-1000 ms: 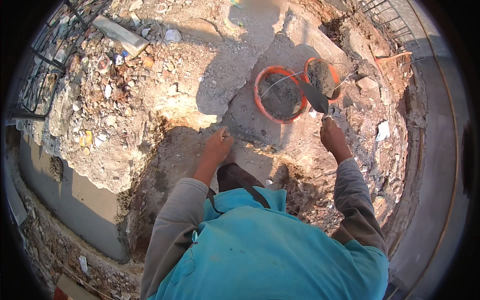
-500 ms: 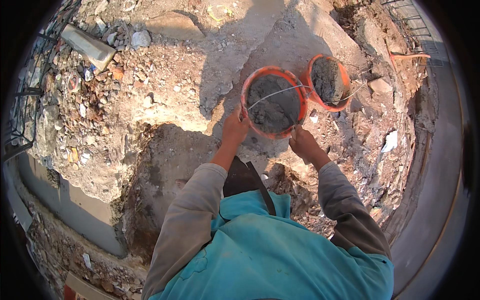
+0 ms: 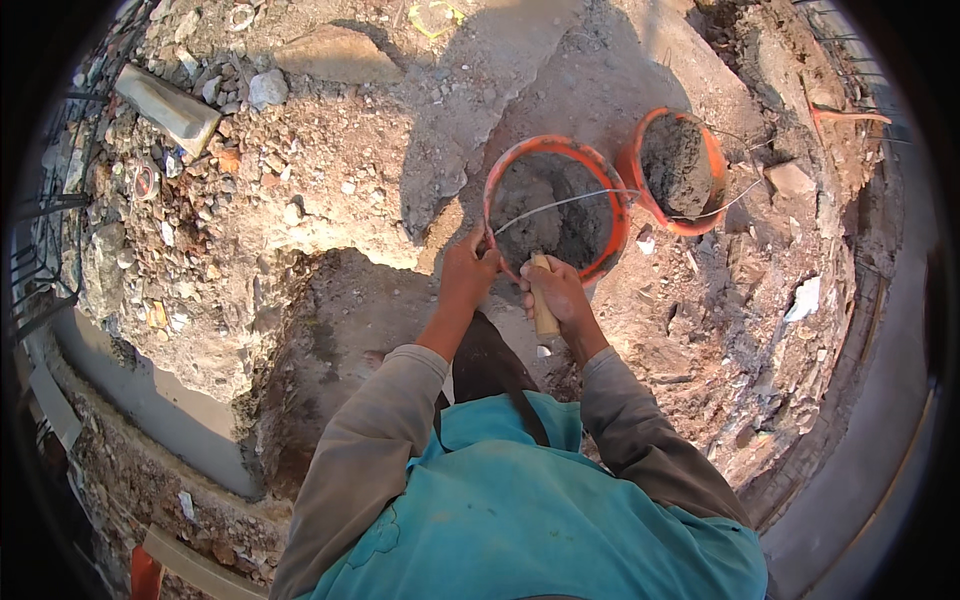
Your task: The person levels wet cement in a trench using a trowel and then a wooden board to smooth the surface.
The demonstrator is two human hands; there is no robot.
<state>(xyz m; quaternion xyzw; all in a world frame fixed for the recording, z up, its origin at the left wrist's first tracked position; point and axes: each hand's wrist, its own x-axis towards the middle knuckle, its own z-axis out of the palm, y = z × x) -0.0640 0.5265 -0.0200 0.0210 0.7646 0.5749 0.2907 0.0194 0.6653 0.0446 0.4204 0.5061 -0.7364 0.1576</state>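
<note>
An orange bucket of wet grey mortar stands in front of me, its wire handle lying across the opening. My left hand is closed on the bucket's near-left rim, thumb and fingers pinching the edge. In my right hand, at the near rim, is the wooden handle of a trowel. That handle points back toward me; the blade is hidden beyond my fist, on the mortar side. Touching the first bucket on the right, a second orange bucket also holds grey mortar.
Rubble and stones cover the uneven ground. A grey block lies at the far left. Just left of my legs the ground drops into a hollow. Rebar sticks out at the left edge; smooth grey pavement runs along the right.
My right hand has moved left along the near rim, and the trowel has turned so its handle shows. The mortar surface has become furrowed. My left hand keeps its hold on the rim.
</note>
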